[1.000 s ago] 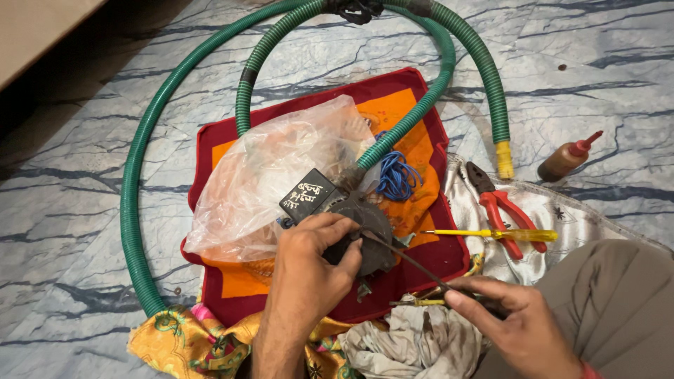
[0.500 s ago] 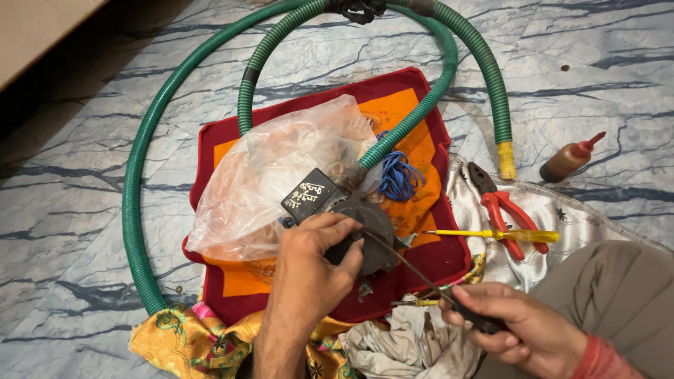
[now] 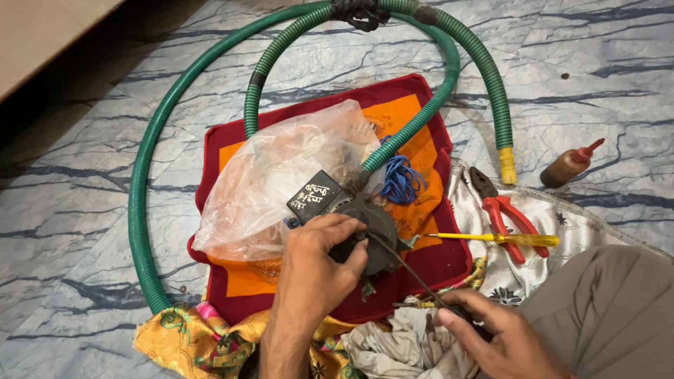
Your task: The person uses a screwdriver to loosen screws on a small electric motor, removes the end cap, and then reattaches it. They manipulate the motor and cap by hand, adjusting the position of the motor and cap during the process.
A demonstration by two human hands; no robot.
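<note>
Motor part (image 3: pixel 372 231) stays gripped by the left hand (image 3: pixel 319 263); right hand (image 3: pixel 491 337), clutching the screwdriver (image 3: pixel 414 270), has shifted slightly.

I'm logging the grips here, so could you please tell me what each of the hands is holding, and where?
The left hand grips the dark motor unit over its top. The right hand holds a screwdriver by its handle end.

ribbed plastic hose (image 3: pixel 151 168), glossy clear plastic bag (image 3: pixel 274 175), matt dark metal part (image 3: pixel 375 228).
</note>
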